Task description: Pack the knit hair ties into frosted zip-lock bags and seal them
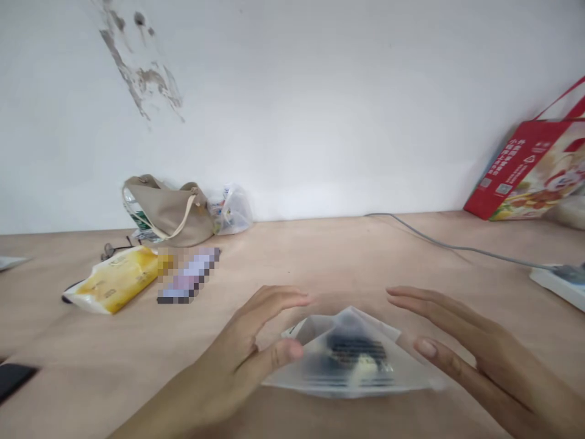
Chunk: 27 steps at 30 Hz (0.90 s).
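A frosted, see-through plastic bag lies on the table close in front of me. Inside it shows a dark, striped item with a pale patch; the bag's haze hides what kind of thing it is. On the bag's left side is my left hand, fingers stretched and thumb apart, its thumb tip over or against the bag's edge. My right hand hovers at the right side with its fingers spread and nothing in them. Whether either thumb touches the plastic I cannot tell.
A yellow tissue pack and a blurred-out phone-like object lie at left. Behind them stand a beige bag and a small plastic bag. A grey cable runs right, below a red carrier bag. A dark object lies far left.
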### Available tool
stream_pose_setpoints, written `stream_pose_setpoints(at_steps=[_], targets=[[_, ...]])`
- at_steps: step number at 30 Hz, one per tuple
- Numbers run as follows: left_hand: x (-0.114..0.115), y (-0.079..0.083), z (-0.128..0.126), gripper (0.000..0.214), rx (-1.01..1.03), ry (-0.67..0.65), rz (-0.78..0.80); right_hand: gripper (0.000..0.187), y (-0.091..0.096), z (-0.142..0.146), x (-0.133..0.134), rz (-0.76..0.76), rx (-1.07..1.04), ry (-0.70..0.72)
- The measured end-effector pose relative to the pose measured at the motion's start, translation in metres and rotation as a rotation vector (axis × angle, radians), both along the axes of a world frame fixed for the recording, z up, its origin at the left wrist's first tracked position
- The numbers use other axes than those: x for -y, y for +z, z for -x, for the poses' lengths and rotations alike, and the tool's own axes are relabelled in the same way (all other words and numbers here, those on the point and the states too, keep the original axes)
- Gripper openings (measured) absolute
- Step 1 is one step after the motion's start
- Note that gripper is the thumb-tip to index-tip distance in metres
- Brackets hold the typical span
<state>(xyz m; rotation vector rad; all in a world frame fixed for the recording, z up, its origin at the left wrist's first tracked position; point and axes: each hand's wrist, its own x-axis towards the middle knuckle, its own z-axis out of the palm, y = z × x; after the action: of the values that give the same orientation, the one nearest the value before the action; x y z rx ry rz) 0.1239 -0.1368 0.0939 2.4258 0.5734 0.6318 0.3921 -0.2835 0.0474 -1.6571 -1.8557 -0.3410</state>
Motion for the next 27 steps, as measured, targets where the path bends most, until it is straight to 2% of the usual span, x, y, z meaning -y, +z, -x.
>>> stream_pose_setpoints(at_steps=[4,8,13,17,20,23,27], targets=[[0.009,0.004,-0.014,0.039,-0.085,0.022,-0.073,0.036,0.011,0.017,-0.017,0.012,-0.07,0.112],[0.014,-0.005,-0.021,0.045,-0.117,-0.063,-0.228,0.04,0.009,0.021,-0.022,0.024,-0.029,0.16],[0.02,-0.026,-0.018,0.065,-0.101,-0.203,-0.492,0.059,-0.01,0.022,-0.018,0.027,0.11,0.303],[0.02,-0.036,-0.02,0.048,-0.166,-0.198,-0.631,0.065,-0.031,0.025,-0.018,0.05,0.185,0.287],[0.015,-0.037,-0.024,0.03,-0.086,-0.138,-0.67,0.055,-0.035,0.023,-0.021,0.049,0.132,0.225],[0.008,-0.037,-0.025,0.016,0.051,-0.052,-0.686,0.037,-0.033,0.016,-0.024,0.042,0.003,0.126],[0.0,-0.039,-0.026,0.013,0.158,0.047,-0.655,0.013,-0.029,0.005,-0.028,0.034,-0.175,0.047]])
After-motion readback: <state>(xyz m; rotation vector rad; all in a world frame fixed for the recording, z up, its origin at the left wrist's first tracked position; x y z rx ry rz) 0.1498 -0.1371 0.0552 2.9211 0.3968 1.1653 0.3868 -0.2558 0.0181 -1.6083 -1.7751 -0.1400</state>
